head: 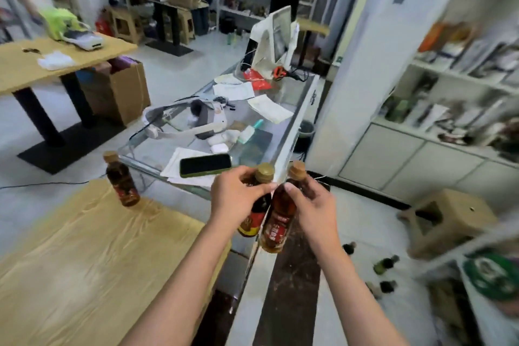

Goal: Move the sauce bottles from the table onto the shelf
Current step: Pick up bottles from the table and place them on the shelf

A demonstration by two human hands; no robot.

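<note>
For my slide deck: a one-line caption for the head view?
Each hand, left and right, holds a sauce bottle; a third bottle stands on the wooden table.

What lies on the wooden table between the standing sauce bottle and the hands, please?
Head view: only bare tabletop lies between the standing bottle and the left hand.

Two bare forearms, no sleeves up to the frame edge; left hand (237,196) and right hand (311,205) ungloved, fingers ringless, nails short

Head view looks down, close over table (84,247).
</note>
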